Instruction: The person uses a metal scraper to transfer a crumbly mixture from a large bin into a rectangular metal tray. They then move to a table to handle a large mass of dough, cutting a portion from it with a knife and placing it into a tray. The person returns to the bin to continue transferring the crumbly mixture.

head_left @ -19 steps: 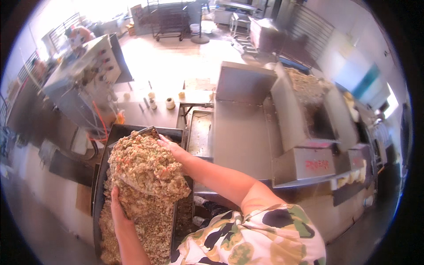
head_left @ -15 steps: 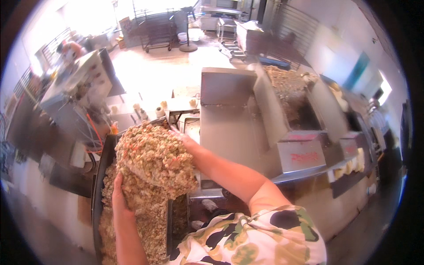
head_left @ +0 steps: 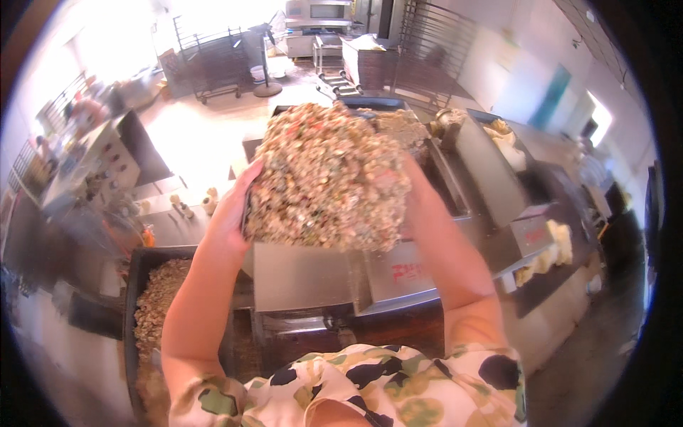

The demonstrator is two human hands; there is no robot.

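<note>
My left hand (head_left: pixel 237 203) grips the left side of a large clump of oat-like crumbly mixture (head_left: pixel 320 174), flecked with red, with a dark edge beside my fingers, perhaps a holder. My right hand (head_left: pixel 420 199), blurred and partly hidden, holds the clump's right side. Both arms hold it raised over stainless-steel hoppers (head_left: pixel 491 178); a brownish mass (head_left: pixel 398 124) lies in one behind it. At the lower left stands a dark bin (head_left: pixel 131 299) containing more loose mixture (head_left: pixel 158 299).
A steel machine with knobs (head_left: pixel 107 171) stands left, beside a worktop (head_left: pixel 167 228) with small pale fittings (head_left: pixel 210 201). Pale soft material (head_left: pixel 553 252) lies at the right. Rolling racks (head_left: pixel 210 67), a pedestal stand (head_left: pixel 267 89) and an oven (head_left: pixel 320 25) are at the back.
Both my hands have lifted the clump out of the bin and moved it up and to the right, over the steel hoppers. The view has turned rightward.
</note>
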